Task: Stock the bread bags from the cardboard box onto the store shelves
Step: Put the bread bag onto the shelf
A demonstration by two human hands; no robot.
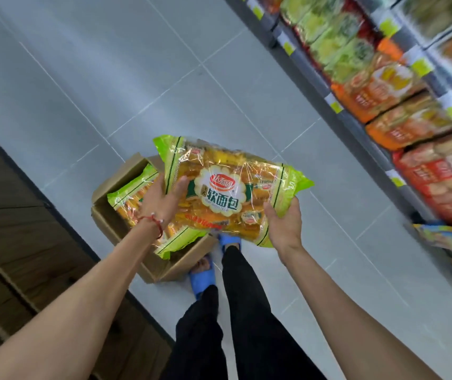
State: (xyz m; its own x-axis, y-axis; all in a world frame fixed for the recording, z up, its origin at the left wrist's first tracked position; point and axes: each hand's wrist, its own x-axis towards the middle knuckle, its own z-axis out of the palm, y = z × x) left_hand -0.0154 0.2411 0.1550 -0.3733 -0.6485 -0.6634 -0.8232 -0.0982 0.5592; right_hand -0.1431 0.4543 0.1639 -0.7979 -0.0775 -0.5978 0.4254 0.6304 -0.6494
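Note:
A green and yellow bread bag point(227, 185) is held in the air above the floor between both hands. My left hand point(161, 200) grips its left edge, thumb on top. My right hand point(283, 223) holds its lower right corner from beneath. Below and to the left, an open cardboard box point(164, 266) sits on the floor with another bread bag point(130, 193) of the same kind lying inside. The store shelves point(356, 116) run along the right, packed with green, orange and red bags point(395, 86).
Grey tiled floor point(109, 78) stretches ahead. A dark wooden fixture point(13, 229) borders the left side. My legs and blue sandals point(201, 279) stand right beside the box. A blurred bag point(449, 237) sticks out from the low right shelf.

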